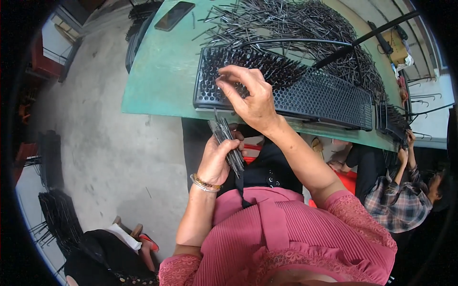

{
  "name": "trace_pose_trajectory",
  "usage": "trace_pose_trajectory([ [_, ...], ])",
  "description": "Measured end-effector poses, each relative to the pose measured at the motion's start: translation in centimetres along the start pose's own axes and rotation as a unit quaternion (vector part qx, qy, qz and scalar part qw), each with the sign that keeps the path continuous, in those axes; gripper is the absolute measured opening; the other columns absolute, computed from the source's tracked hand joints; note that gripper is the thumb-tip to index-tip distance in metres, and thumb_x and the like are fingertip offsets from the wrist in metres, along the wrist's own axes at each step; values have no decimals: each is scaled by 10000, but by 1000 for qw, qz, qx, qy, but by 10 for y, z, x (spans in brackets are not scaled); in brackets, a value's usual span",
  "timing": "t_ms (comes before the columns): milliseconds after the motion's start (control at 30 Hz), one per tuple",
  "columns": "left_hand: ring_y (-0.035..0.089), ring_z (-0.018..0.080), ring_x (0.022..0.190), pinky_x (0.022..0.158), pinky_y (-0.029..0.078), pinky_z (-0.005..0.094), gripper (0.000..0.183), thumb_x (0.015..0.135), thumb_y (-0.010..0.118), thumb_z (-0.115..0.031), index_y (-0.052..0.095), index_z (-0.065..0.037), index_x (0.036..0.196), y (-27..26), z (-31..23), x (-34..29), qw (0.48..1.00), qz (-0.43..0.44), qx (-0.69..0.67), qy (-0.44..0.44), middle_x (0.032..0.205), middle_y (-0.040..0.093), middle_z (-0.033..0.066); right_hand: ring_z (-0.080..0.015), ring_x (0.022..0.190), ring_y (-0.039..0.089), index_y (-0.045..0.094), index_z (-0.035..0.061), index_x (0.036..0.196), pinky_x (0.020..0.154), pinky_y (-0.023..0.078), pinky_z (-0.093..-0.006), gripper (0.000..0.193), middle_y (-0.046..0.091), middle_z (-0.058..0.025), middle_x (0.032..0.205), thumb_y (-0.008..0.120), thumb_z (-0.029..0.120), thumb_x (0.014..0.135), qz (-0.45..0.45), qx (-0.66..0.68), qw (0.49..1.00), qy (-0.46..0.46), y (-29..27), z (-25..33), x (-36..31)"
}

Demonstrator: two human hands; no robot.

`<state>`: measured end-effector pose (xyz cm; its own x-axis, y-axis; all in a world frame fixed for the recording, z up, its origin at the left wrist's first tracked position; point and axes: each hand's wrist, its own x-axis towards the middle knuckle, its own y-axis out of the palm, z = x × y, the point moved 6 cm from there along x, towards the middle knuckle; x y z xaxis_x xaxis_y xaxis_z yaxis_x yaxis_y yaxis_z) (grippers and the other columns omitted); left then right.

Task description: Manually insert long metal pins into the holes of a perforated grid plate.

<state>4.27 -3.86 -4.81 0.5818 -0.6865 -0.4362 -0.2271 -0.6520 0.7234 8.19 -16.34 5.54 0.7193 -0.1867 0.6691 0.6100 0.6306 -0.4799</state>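
My left hand (217, 157) is closed around a bundle of thin dark rods (226, 143), held below the table's near edge with the rods' upper ends fanned out. Above the left part of a long black perforated tray (329, 97), my right hand (250, 97) is curled with thumb and forefinger close together. Whatever is between those fingertips is too small to make out. Many short dark rods (281, 71) stand upright in the tray's left and back holes, while its right part shows bare holes. My right hand hides some of the tray.
Loose dark rods (305, 24) lie heaped behind the tray on the green table (157, 81). A phone (174, 15) rests at the far left. A black bar (367, 38) slants across the right. Another person (400, 200) works at a second tray (393, 121).
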Motion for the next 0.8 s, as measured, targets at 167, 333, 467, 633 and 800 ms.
trace_pose_trajectory([
  [167,615,209,827,714,569,360,270,860,569,-58,441,19,1086,3,-3,-4,1000,14,15,-14,960,558,121,-191,715,602,645,65,940,706,401,-332,182,657,-44,798,684,85,764,19,-13,997,-72,3,5,-4],
  [333,617,200,779,671,572,346,286,882,591,-118,439,2,1093,5,-3,-5,999,13,36,-2,920,565,112,-191,793,622,672,56,897,726,414,-305,167,674,-50,894,702,59,733,34,-81,991,-98,2,5,-9],
  [467,593,159,699,592,549,302,261,884,597,-121,443,-13,1063,12,-10,-9,997,5,67,26,860,566,85,-211,794,624,681,40,884,707,437,-305,129,671,-72,919,680,65,758,8,-36,997,-69,-13,9,-4],
  [633,565,133,619,523,498,265,231,877,608,-115,464,-15,1027,20,-16,-11,989,14,122,78,804,560,62,-80,734,583,677,-17,922,641,462,-233,228,655,-62,814,705,172,798,218,141,933,250,-7,-3,-19],
  [800,539,116,543,484,463,248,176,859,644,-129,524,-20,928,24,-10,-11,986,13,164,20,705,559,38,-60,756,573,676,-29,924,661,468,-212,194,652,-28,827,668,148,845,235,307,835,390,-3,-21,-38],
])
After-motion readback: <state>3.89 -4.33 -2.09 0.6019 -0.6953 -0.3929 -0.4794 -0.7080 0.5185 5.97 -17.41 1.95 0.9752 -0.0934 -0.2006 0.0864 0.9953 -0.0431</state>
